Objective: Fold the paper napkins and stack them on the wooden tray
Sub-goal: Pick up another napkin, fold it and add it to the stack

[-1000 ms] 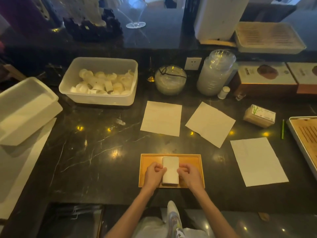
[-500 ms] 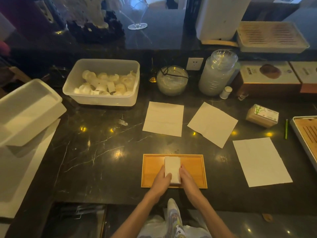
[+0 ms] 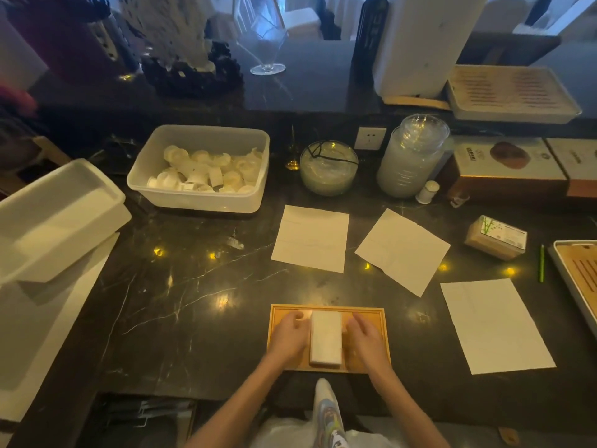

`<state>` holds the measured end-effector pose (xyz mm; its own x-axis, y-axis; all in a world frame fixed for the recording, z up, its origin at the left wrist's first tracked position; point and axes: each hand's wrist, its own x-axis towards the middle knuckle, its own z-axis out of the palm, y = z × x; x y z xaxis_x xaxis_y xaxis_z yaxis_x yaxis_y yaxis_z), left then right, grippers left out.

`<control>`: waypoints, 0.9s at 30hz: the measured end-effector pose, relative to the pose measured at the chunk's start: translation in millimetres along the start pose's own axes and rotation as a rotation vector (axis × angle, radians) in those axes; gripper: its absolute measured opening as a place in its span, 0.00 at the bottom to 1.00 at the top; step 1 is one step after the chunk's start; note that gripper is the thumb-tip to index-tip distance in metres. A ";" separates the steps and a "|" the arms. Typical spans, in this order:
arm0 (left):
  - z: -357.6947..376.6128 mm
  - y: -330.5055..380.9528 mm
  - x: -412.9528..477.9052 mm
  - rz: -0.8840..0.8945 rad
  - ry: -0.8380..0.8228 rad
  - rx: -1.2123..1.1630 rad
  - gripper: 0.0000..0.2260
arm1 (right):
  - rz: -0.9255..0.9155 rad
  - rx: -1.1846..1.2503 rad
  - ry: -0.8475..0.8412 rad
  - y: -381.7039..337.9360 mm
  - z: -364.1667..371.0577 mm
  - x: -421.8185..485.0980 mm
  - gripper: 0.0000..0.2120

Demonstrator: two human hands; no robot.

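Note:
A wooden tray [image 3: 378,318] lies on the dark marble counter near its front edge. On its middle sits a stack of folded white napkins [image 3: 325,337], long side running away from me. My left hand [image 3: 288,334] presses the stack's left side with curled fingers. My right hand [image 3: 365,339] presses its right side. Three unfolded napkins lie flat beyond the tray: one at centre [image 3: 310,242], one turned at an angle [image 3: 402,252], one at the right [image 3: 496,324].
A plastic tub [image 3: 200,202] of white rolls, a glass bowl [image 3: 329,171] and a clear jar [image 3: 410,156] stand at the back. A small box [image 3: 496,237], a green pencil [image 3: 541,263] and a slatted tray [image 3: 578,276] sit right. White containers [image 3: 55,218] fill the left.
Both hands slid from the stack's near end forward along its sides. The stack stays on the tray. The loose napkins have not moved.

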<state>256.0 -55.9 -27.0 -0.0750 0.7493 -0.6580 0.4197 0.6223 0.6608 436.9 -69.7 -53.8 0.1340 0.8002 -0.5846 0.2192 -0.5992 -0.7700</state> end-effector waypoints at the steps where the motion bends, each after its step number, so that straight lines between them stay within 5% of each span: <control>1: -10.9 7.4 12.0 0.012 0.085 0.042 0.14 | -0.035 -0.020 0.056 -11.9 -4.5 10.5 0.18; 4: -42.0 39.4 54.7 0.088 0.334 0.167 0.09 | -0.108 -0.082 0.147 -61.2 -9.6 50.6 0.08; 7: -61.4 66.6 99.5 0.042 0.494 0.273 0.10 | -0.100 -0.220 0.205 -99.0 0.7 97.3 0.14; 12: -57.6 74.8 157.9 -0.126 0.440 0.343 0.23 | 0.013 -0.542 0.228 -108.2 27.6 152.9 0.13; 17: -46.4 71.0 169.9 -0.163 0.364 0.352 0.16 | 0.070 -0.725 0.261 -107.8 40.9 156.8 0.09; 20: -60.8 81.0 161.7 -0.081 0.324 -0.187 0.09 | 0.128 -0.470 0.134 -123.9 31.2 148.8 0.09; 23: -73.2 90.0 127.2 -0.038 0.203 -0.912 0.21 | 0.116 -0.027 -0.017 -137.5 25.0 107.3 0.10; 27: -63.0 77.7 79.1 -0.128 -0.256 -1.133 0.26 | 0.036 0.062 -0.065 -126.3 38.0 31.9 0.05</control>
<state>225.6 66.0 -5.0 0.1809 0.6792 -0.7113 -0.6346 0.6332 0.4432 376.8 30.6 15.1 0.0773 0.7762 -0.6257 0.1544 -0.6293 -0.7616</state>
